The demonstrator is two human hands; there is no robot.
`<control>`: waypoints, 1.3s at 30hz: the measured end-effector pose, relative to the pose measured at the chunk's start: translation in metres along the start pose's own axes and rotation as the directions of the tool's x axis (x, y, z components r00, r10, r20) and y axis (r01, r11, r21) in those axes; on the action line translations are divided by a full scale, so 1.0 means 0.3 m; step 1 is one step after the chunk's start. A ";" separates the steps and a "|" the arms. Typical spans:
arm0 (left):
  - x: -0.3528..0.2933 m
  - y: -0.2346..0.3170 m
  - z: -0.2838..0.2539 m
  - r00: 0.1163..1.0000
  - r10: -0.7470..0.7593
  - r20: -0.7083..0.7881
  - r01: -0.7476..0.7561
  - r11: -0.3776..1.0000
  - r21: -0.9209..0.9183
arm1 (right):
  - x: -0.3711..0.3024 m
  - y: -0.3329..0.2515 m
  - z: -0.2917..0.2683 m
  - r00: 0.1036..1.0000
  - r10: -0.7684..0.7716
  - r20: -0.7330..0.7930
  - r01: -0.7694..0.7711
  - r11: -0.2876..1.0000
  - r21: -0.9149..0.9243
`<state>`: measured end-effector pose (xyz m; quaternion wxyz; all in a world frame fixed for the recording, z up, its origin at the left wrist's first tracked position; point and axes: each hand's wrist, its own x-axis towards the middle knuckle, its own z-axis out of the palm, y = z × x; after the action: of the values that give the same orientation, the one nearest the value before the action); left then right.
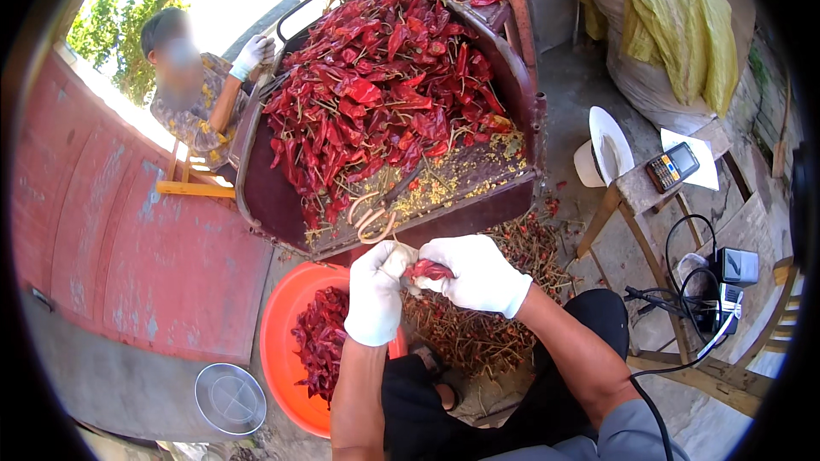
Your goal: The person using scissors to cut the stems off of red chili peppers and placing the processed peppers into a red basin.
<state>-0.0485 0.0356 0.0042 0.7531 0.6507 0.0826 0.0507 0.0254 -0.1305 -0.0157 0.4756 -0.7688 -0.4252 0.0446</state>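
Note:
A dried red chili pepper [429, 270] is held between my two hands, just past the near edge of the cart. My right hand [478, 273], in a white glove, is closed on the pepper's body. Also gloved in white, my left hand [374, 290] pinches at its other end, where the fingers partly hide it. Beyond them, a heap of dried red chilies [384, 77] with stems fills most of the dark red cart bed [504, 183]. Below and left of my hands, an orange basin [280, 358] holds more chilies [323, 346].
Loose stems [478, 333] lie piled on the ground between my legs. A round sieve [231, 399] is at lower left. On the right are a wooden stool [636, 196] with a handheld device [672, 167], a white hat [608, 149] and cabled boxes [735, 269]. Another person [192, 102] sits at far left.

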 end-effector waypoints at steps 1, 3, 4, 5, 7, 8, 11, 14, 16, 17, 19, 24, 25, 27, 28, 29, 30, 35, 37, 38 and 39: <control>0.008 -0.013 -0.007 0.999 -0.038 -0.038 0.032 0.989 -0.145 | -0.003 -0.010 0.000 1.000 -0.029 -0.008 0.029 0.998 -0.055; 0.044 -0.062 -0.034 0.988 -0.123 -0.094 0.072 0.903 -0.423 | -0.013 -0.035 0.015 0.995 -0.093 -0.022 0.088 0.982 -0.165; 0.080 -0.097 -0.055 0.973 -0.117 -0.197 0.004 0.869 -0.495 | -0.016 -0.038 0.036 0.986 -0.131 -0.099 0.125 0.990 -0.064; 0.100 -0.102 -0.105 0.984 -0.113 -0.141 0.014 0.824 -0.566 | -0.016 -0.048 0.046 0.979 -0.146 -0.145 0.153 0.988 0.035; 0.123 -0.056 -0.063 0.931 -0.020 -0.366 -0.078 0.964 -0.253 | -0.012 -0.034 0.060 0.989 -0.040 -0.144 0.060 0.989 0.138; 0.128 -0.044 -0.065 0.951 -0.009 -0.308 -0.023 0.995 -0.100 | -0.013 -0.033 0.055 0.995 0.013 -0.102 0.006 0.982 0.191; 0.191 -0.077 -0.069 0.901 -0.013 -0.433 0.168 0.932 0.321 | -0.004 -0.061 0.026 0.994 0.107 0.013 -0.104 0.910 0.401; 0.265 -0.091 -0.081 0.961 0.044 -0.273 0.099 0.868 0.487 | 0.000 -0.051 0.026 0.990 0.136 0.023 -0.127 0.836 0.534; 0.338 -0.092 -0.068 0.978 0.167 -0.124 -0.044 0.748 0.662 | 0.004 -0.045 0.032 0.990 0.142 -0.007 -0.115 0.832 0.543; 0.397 -0.115 -0.096 0.976 0.213 -0.051 -0.113 0.690 0.715 | 0.005 -0.045 0.029 0.988 0.158 0.005 -0.133 0.818 0.560; 0.493 -0.112 -0.078 0.898 0.414 0.152 -0.338 0.425 0.839 | 0.006 -0.040 0.014 0.981 0.190 0.028 -0.169 0.788 0.591; 0.702 0.005 0.057 0.918 0.383 0.103 -0.175 0.160 0.971 | 0.019 -0.004 -0.019 0.963 0.264 0.054 -0.242 0.757 0.607; 0.746 0.023 0.064 0.916 0.389 0.101 -0.148 0.093 0.985 | 0.024 -0.008 -0.026 0.958 0.280 0.057 -0.259 0.767 0.587; 0.841 0.047 0.070 0.919 0.372 0.126 -0.113 -0.057 0.992 | 0.030 -0.014 -0.041 0.947 0.317 0.060 -0.297 0.785 0.544; 0.872 0.056 0.081 0.920 0.370 0.128 -0.082 -0.138 0.987 | 0.032 -0.012 -0.048 0.950 0.301 0.083 -0.297 0.788 0.539; 0.897 0.063 0.090 0.921 0.368 0.130 -0.050 -0.219 0.974 | 0.033 -0.009 -0.053 0.953 0.285 0.106 -0.296 0.791 0.535; 0.917 0.073 0.097 0.947 0.310 0.086 -0.022 -0.204 0.979 | 0.035 -0.015 -0.058 0.949 0.289 0.124 -0.311 0.800 0.514; 0.939 -0.042 0.039 0.948 0.293 0.128 -0.070 -0.198 0.978 | 0.043 -0.012 -0.057 0.953 0.273 0.134 -0.304 0.824 0.479; 0.907 -0.082 0.004 0.903 0.400 0.155 -0.114 -0.124 0.986 | 0.048 -0.007 -0.064 0.946 0.286 0.152 -0.324 0.823 0.467; 0.889 -0.096 -0.019 0.915 0.383 0.127 -0.098 -0.096 0.991 | 0.050 -0.007 -0.063 0.943 0.290 0.164 -0.333 0.823 0.461; 0.845 -0.084 -0.004 0.915 0.381 0.130 -0.103 -0.089 0.991 | 0.050 -0.006 -0.065 0.943 0.293 0.159 -0.334 0.823 0.460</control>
<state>0.1993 0.0798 -0.0356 0.0203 0.9833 0.0465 0.1747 0.0430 -0.1333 0.0014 0.6199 -0.6832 -0.2875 0.2575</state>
